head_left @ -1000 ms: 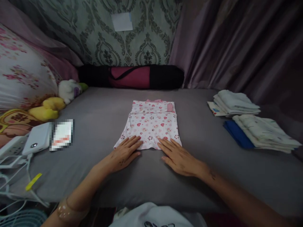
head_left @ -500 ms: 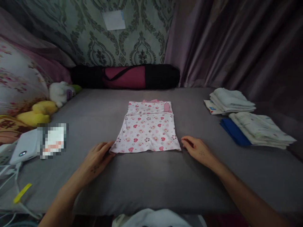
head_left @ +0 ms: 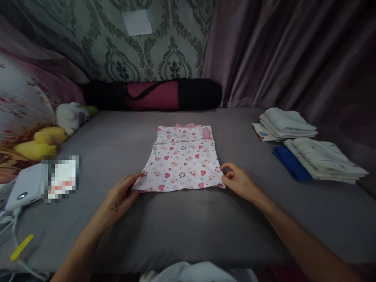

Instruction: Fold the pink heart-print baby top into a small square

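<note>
A child's white shirt (head_left: 182, 164) printed with pink hearts and flowers lies flat in the middle of the bed. Its upper part is a folded band with a pink cuff showing at the right, and a bit of pink collar sticks out beyond the far edge. At the near left corner, my left hand (head_left: 122, 196) has the hem between thumb and fingers. My right hand (head_left: 239, 182) pinches the right side edge just above the near right corner, where the hem curls up slightly.
Folded white cloths (head_left: 288, 123) and a patterned folded stack (head_left: 326, 160) on blue fabric (head_left: 290, 163) lie at right. A white power bank (head_left: 28, 188) with cables, a blurred-out item (head_left: 63, 178) and plush toys (head_left: 38, 145) are at left. Behind lies a long black-and-maroon bag (head_left: 152, 95).
Both hands have closed on the shirt's near corners; my right hand moved left onto its edge. The near left corner is drawn slightly outward. The view has shifted a little.
</note>
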